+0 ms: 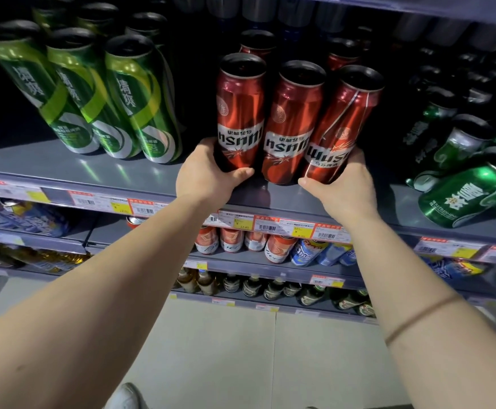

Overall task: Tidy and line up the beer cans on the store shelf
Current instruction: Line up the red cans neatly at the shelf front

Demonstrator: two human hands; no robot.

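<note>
Three tall red beer cans stand side by side at the front of the grey shelf (63, 169). My left hand (208, 172) wraps the base of the left red can (239, 110). My right hand (344, 184) grips the base of the right red can (344, 119), which leans to the right. Between them stands the middle red can (292, 119), held by neither hand. The left and middle cans show their labels upside down. More red cans (257, 42) stand behind in the dark.
Three light green cans (99, 93) stand in a row to the left. Dark green cans (465, 196) lie toppled in a heap at the right. Price tags (270, 224) line the shelf edge. Lower shelves hold more cans and bottles.
</note>
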